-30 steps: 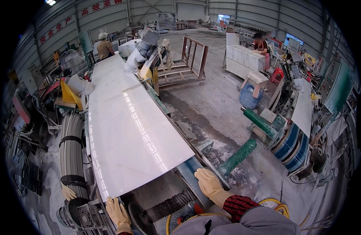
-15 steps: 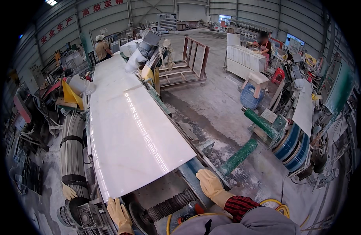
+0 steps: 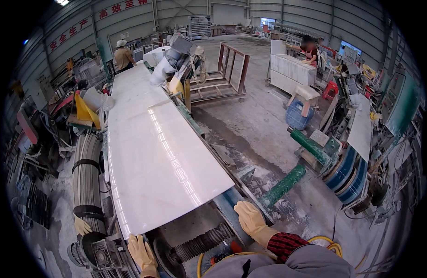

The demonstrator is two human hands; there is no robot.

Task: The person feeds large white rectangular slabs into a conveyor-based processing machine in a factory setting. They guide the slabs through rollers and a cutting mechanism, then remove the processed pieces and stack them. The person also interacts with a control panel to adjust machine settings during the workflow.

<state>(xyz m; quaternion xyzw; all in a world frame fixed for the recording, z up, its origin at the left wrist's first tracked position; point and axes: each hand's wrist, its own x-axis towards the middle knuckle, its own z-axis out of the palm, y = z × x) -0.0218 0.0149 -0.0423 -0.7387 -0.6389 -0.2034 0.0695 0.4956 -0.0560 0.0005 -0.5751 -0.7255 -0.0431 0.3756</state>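
A long glossy white slab point(image 3: 162, 162) lies on the machine bed, stretching away from me. My left hand point(image 3: 142, 255), in a cream rubber glove, rests at the slab's near left corner with its fingers stretched forward and apart. In a matching glove, my right hand point(image 3: 254, 222) lies on the blue metal rail point(image 3: 231, 197) just beyond the slab's near right corner. Its fingers are extended and it holds nothing. Between the hands, below the slab's near edge, a dark ribbed bellows point(image 3: 202, 243) covers part of the machine.
Left of the slab stands a strapped bundle of grey strips point(image 3: 87, 180), a cream glove point(image 3: 82, 225) beside it. A green cylinder point(image 3: 284, 185) juts out at right. Farther off are a blue barrel point(image 3: 298, 114), a rusty frame point(image 3: 232, 69) and two other people. A yellow hose point(image 3: 334, 246) lies near me.
The view has shifted very slightly. At the far right, the other person is bent lower over the white blocks. My hands and the slab keep their places.
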